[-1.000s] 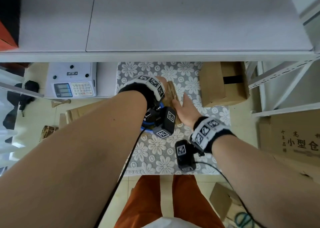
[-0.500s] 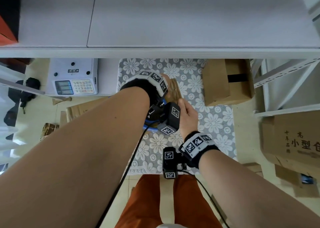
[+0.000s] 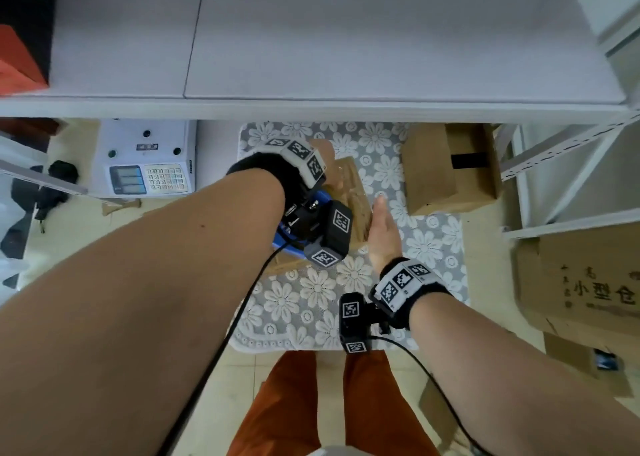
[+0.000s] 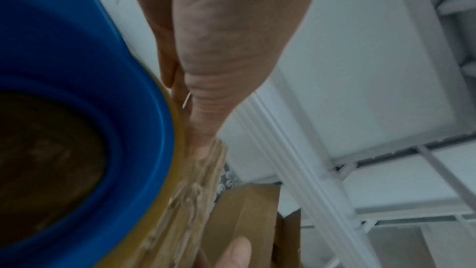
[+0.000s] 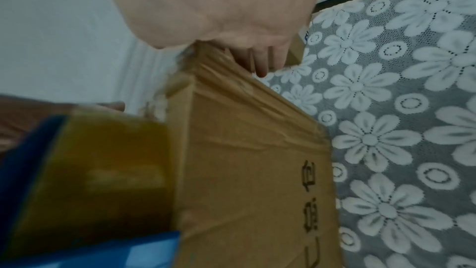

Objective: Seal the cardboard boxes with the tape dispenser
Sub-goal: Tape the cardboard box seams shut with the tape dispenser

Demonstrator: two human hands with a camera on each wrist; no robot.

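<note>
A small cardboard box [image 3: 353, 192] stands on the flowered cloth [image 3: 311, 299]; wrinkled tape runs over its edges [image 5: 244, 93]. My left hand [image 3: 320, 164] grips the blue tape dispenser [image 3: 323, 201] and holds it against the box's left side. In the left wrist view the dispenser [image 4: 77, 89] fills the left half and my thumb [image 4: 206, 68] lies along the tape roll. The amber roll [image 5: 103, 170] touches the box [image 5: 244, 170]. My right hand [image 3: 381, 227] lies flat against the box's right side, its fingers [image 5: 257, 58] over the far corner.
A second, larger cardboard box [image 3: 446, 171] stands on the cloth at the right. A white scale with a keypad [image 3: 145, 164] sits at the left. A white shelf board [image 3: 311, 105] overhangs the far side. Printed cartons [image 3: 581, 282] are stacked at the right.
My right wrist has swung nearer and to the left, and the hand has turned edge-on along the box's right side. The left hand with the dispenser has barely shifted.
</note>
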